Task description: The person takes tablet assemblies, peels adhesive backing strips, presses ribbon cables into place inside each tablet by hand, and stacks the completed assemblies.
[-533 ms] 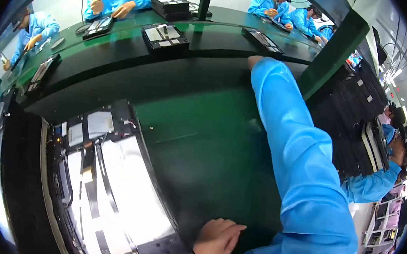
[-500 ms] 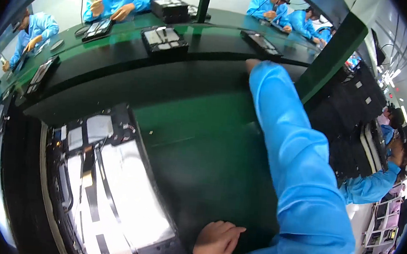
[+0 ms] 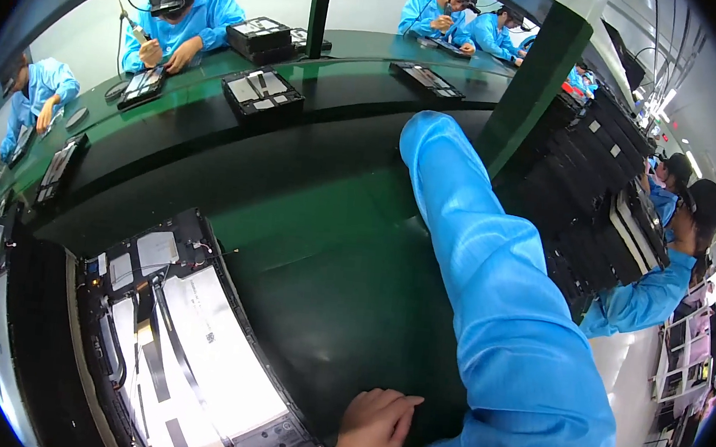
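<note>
Nearby, to the left on a dark green bench [image 3: 324, 314], lies a large open electronic device [image 3: 227, 357], its white panel and dark cables exposed. Its long axis runs away from the wearer, with the far end leaning left. The left hand [image 3: 374, 425] is the nearer one, lying just beside the device's near right corner, half open with loosely bent fingers and nothing visible in its grasp. The right arm, in a shiny blue sleeve [image 3: 496, 304], stretches forward, well apart from the device; its cuff hides the right hand, so whether that hand grips anything cannot be told. Just beyond the cuff, on a dark raised ledge [image 3: 344, 94], sits a slim device [image 3: 427, 81], its long axis slanting from far left to near right. Dark stacked cases [image 3: 580, 170] stand to the right.
</note>
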Motion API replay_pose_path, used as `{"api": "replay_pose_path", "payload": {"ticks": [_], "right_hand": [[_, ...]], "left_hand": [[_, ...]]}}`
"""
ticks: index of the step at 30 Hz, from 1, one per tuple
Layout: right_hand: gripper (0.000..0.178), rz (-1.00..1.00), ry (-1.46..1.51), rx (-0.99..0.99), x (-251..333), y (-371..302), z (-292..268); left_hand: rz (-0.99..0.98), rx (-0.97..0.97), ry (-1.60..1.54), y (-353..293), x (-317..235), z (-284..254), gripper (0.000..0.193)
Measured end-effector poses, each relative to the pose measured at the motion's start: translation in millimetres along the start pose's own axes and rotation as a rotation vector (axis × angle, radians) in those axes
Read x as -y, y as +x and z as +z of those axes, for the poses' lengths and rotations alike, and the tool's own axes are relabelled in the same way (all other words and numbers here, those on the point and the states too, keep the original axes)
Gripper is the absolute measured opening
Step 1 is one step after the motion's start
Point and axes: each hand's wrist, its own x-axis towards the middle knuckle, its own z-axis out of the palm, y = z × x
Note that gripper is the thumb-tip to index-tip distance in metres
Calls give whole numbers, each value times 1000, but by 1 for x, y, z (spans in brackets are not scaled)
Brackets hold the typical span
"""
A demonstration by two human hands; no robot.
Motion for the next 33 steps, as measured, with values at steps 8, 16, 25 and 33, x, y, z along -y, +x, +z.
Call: {"api": "replay_pose_path", "payload": {"ticks": [8, 16, 25, 33], "right_hand": [[29, -168, -158, 52, 16, -2, -3], [30, -515, 120, 149, -78, 66, -57], [48, -521, 998, -844, -42, -17, -83], [34, -498, 1835, -684, -21, -140, -63]], "left_hand": [[54, -77, 57, -5, 2, -2, 18], [63, -24, 42, 6, -6, 2, 17], [13, -52, 65, 0, -3, 2, 17], [-192, -337, -366, -9, -1, 10, 45]]}}
